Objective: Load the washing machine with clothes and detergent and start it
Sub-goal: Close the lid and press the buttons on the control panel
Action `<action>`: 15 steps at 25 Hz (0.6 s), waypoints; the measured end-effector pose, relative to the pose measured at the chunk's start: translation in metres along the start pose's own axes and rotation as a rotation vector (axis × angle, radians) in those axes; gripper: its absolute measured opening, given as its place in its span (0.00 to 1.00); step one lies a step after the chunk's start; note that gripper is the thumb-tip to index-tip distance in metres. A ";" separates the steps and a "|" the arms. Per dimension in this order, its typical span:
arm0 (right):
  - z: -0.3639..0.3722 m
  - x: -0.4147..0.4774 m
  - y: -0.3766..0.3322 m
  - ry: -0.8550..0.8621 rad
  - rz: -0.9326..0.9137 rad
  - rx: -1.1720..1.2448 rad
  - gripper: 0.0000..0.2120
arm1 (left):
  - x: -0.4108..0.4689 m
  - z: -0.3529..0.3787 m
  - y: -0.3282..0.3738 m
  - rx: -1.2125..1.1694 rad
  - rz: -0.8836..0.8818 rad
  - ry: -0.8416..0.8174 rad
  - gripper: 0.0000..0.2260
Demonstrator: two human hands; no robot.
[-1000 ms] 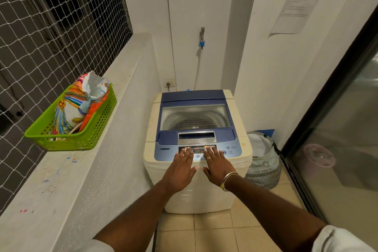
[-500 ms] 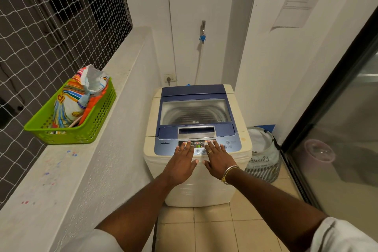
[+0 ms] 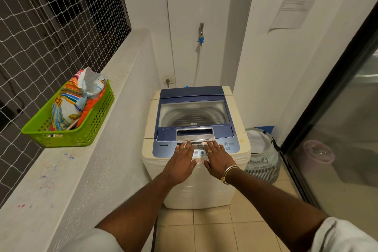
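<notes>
the washing machine (image 3: pixel 196 145) stands at 12 o'clock against the far wall, its blue lid (image 3: pixel 194 112) shut over the glass window. both hands lie flat on the control panel (image 3: pixel 196 146) at the machine's front edge: the left hand (image 3: pixel 181 162) is spread with fingers straight, gripping nothing, and the right hand (image 3: pixel 217 160) is likewise spread and empty, a ring on one finger and a bangle (image 3: pixel 228 173) at the wrist. their fingertips reach the row of lit indicators; which button, if any, is pressed is hard to tell. at 10 o'clock a green basket (image 3: pixel 81 129) sits on the ledge (image 3: pixel 61 180) holding a colourful detergent bag (image 3: pixel 75 100). at 2 o'clock a laundry bag (image 3: pixel 261 155) rests on the floor just beside the machine.
</notes>
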State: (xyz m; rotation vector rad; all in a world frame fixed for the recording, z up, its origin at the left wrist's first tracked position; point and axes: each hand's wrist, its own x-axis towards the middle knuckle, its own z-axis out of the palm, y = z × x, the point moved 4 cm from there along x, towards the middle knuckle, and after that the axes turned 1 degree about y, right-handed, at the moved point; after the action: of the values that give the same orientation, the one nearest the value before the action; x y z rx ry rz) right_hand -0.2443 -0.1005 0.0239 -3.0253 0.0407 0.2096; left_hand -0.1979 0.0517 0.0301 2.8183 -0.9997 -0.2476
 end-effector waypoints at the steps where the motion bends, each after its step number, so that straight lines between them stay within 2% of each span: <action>1: 0.000 0.000 0.001 0.003 0.000 0.001 0.31 | 0.001 -0.001 0.001 0.000 0.001 0.000 0.28; 15: 0.009 -0.002 0.011 0.001 -0.001 0.011 0.31 | 0.008 0.004 0.015 -0.008 0.031 0.012 0.28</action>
State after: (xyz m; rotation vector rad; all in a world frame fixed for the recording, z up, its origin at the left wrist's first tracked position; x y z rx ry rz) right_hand -0.2478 -0.1100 0.0144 -3.0141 0.0408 0.2077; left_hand -0.2019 0.0352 0.0277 2.7908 -1.0369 -0.2306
